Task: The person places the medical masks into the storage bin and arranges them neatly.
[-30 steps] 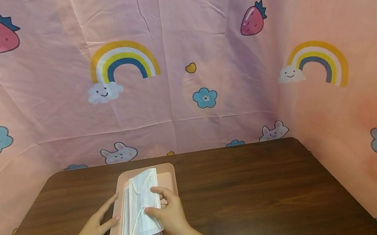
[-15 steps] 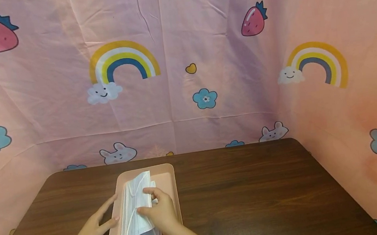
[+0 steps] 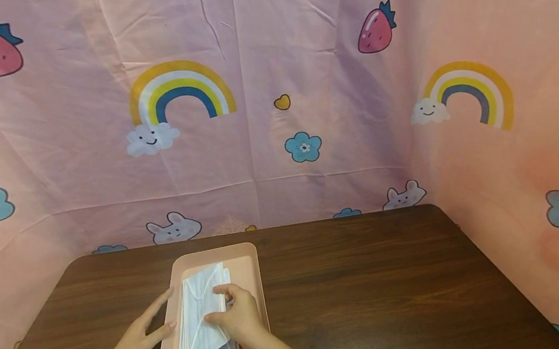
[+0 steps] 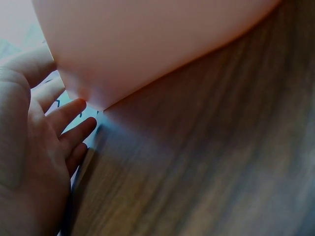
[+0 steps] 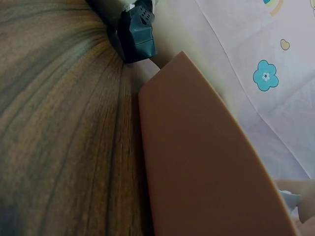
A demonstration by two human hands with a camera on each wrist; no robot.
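Note:
Several pale blue-white face masks (image 3: 203, 308) lie in a loose stack in a pink tray (image 3: 242, 257), seen in the head view. My right hand (image 3: 244, 316) pinches the top mask along its right side, thumb and index finger on its upper face; the other fingers are partly hidden. Against the tray's left rim rests my left hand (image 3: 137, 340), its fingers and thumb spread and fairly straight. In the left wrist view that hand (image 4: 47, 115) touches the tray's outer wall (image 4: 133, 44). The right wrist view shows mostly the tray's side (image 5: 202, 157).
The tray stands on a dark wood-grain table (image 3: 379, 291), left of its middle. A pink cloth backdrop (image 3: 255, 71) with printed rainbows and flowers hangs behind and beside the table. A black device (image 5: 135, 34) shows at the top of the right wrist view.
My right hand has moved left and slightly nearer with the top mask, which now lies lower and flatter over the stack. The left hand stays at the tray's rim.

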